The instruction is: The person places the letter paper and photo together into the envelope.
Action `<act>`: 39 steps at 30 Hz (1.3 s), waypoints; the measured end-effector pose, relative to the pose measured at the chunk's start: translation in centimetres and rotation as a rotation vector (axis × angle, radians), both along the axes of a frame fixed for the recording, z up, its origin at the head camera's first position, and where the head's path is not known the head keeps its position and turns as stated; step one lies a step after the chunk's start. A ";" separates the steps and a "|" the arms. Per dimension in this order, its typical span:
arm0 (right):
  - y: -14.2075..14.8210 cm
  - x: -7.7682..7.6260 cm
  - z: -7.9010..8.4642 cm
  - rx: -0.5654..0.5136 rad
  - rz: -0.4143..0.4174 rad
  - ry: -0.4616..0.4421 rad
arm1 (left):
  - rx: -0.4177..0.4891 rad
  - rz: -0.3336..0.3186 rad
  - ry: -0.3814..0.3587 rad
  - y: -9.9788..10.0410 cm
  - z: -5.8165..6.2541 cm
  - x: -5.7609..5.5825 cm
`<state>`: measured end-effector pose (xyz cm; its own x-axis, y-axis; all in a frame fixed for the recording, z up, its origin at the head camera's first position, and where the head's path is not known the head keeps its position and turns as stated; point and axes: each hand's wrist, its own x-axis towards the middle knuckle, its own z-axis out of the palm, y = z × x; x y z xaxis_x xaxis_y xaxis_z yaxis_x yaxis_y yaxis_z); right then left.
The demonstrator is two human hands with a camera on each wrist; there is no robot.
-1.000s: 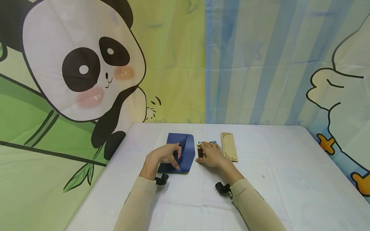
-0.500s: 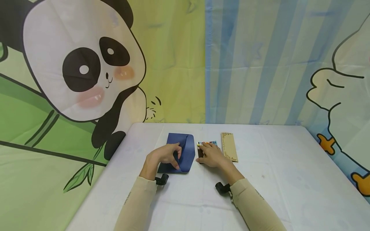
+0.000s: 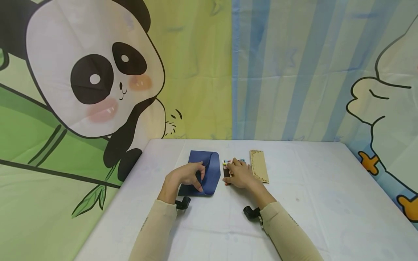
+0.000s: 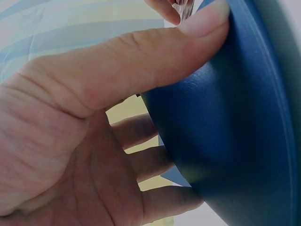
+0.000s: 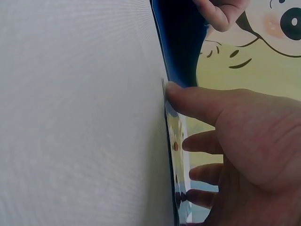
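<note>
A dark blue paper envelope point(image 3: 213, 171) lies on the white table. My left hand point(image 3: 187, 175) pinches the edge at its mouth and holds it ajar. In the left wrist view the thumb presses one face of the blue envelope point(image 4: 225, 122), with other fingers behind its edge. To the right, my right hand point(image 3: 240, 174) rests over a thin, glossy, colourful flat piece point(image 3: 226, 173), mostly hidden beneath it. In the right wrist view the thumb touches the end of this colourful piece point(image 5: 176, 141), and the other fingertips are spread along its surface.
A long tan envelope-like piece point(image 3: 259, 165) with ornamental corners lies just right of my right hand. The table point(image 3: 326, 188) meets a printed curtain point(image 3: 277, 72) at the back. Each wrist carries a black camera mount point(image 3: 251, 213).
The right hand's fingers have drawn up a little over the colourful piece, and its thumb has shifted slightly. The left hand and blue envelope stay where they were.
</note>
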<state>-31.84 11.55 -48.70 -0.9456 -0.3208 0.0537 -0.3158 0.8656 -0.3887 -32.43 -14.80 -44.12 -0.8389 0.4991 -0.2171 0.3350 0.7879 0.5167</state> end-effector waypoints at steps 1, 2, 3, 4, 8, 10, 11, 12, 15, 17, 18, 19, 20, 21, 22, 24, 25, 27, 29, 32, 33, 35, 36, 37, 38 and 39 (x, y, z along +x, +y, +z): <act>0.0 0.0 0.0 -0.005 -0.005 0.002 | 0.000 0.000 0.000 0.0 0.0 0.0; 0.0 0.0 0.0 -0.010 -0.008 0.004 | 0.001 0.000 -0.001 0.0 0.0 0.0; 0.0 -0.1 0.0 -0.014 -0.014 0.006 | 0.001 0.000 0.000 0.0 0.0 0.0; 0.0 -0.1 -0.1 -0.018 -0.020 0.010 | 0.001 -0.001 -0.001 0.0 0.0 0.0; -0.1 -0.2 0.0 -0.043 -0.070 0.011 | 0.007 -0.006 -0.002 0.0 0.0 0.0; -0.1 -0.2 0.0 -0.069 -0.097 0.020 | 0.011 -0.013 -0.004 -0.1 0.0 0.0; -0.1 -0.2 0.1 -0.087 -0.109 0.023 | 0.012 -0.018 -0.002 -0.1 -0.1 0.0; -0.2 -0.2 0.2 -0.106 -0.118 0.027 | 0.011 -0.022 -0.002 -0.1 -0.1 0.0; -0.2 -0.2 0.4 -0.145 -0.130 0.029 | 0.009 -0.031 0.004 -0.1 -0.1 -0.1; -0.2 -0.2 0.5 -0.157 -0.127 0.029 | 0.009 -0.032 0.007 -0.1 0.0 -0.1; -0.2 -0.2 0.5 -0.157 -0.121 0.035 | 0.010 -0.032 0.006 -0.1 0.0 -0.1; -0.2 -0.2 0.6 -0.161 -0.115 0.043 | 0.012 -0.032 0.007 -0.2 -0.1 -0.1; -0.1 -0.2 0.6 -0.168 -0.106 0.057 | 0.014 -0.030 0.006 -0.2 0.0 -0.1; -0.1 -0.2 0.6 -0.172 -0.096 0.075 | 0.015 -0.029 0.007 -0.2 -0.1 -0.1; -0.1 -0.3 0.6 -0.180 -0.087 0.090 | 0.017 -0.027 0.005 -0.1 -0.1 -0.1; -0.1 -0.3 0.6 -0.190 -0.069 0.121 | 0.020 -0.025 0.007 -0.1 -0.1 -0.1; -0.1 -0.4 0.6 -0.199 -0.063 0.130 | 0.025 -0.025 0.009 -0.1 -0.1 -0.1; -0.1 -0.4 0.7 -0.206 -0.056 0.142 | 0.036 -0.024 0.007 -0.1 -0.1 -0.1; -0.2 -0.4 0.8 -0.207 -0.055 0.151 | 0.049 -0.028 0.006 -0.2 0.0 -0.1; -0.2 -0.3 0.8 -0.215 -0.056 0.163 | 0.070 -0.033 -0.003 -0.2 0.0 0.0; -0.2 -0.3 0.8 -0.220 -0.055 0.167 | 0.077 -0.033 -0.007 -0.2 0.0 0.0; -0.2 -0.3 0.9 -0.237 -0.053 0.173 | 0.088 -0.034 -0.013 -0.3 -0.1 0.0; -0.2 -0.3 0.9 -0.251 -0.054 0.174 | 0.091 -0.032 -0.015 -0.3 -0.1 0.0; -0.2 -0.4 1.0 -0.265 -0.056 0.174 | 0.095 -0.030 -0.018 -0.3 -0.1 0.0; -0.2 -0.4 1.0 -0.279 -0.059 0.176 | 0.100 -0.028 -0.020 -0.2 -0.1 0.0; -0.2 -0.4 1.1 -0.293 -0.064 0.182 | 0.102 -0.026 -0.021 -0.2 -0.2 0.0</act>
<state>-32.24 11.35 -47.60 -0.9298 -0.2075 0.3040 -0.3514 0.7460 -0.5657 -32.46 -15.03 -44.30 -0.8210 0.5413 -0.1813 0.3431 0.7217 0.6012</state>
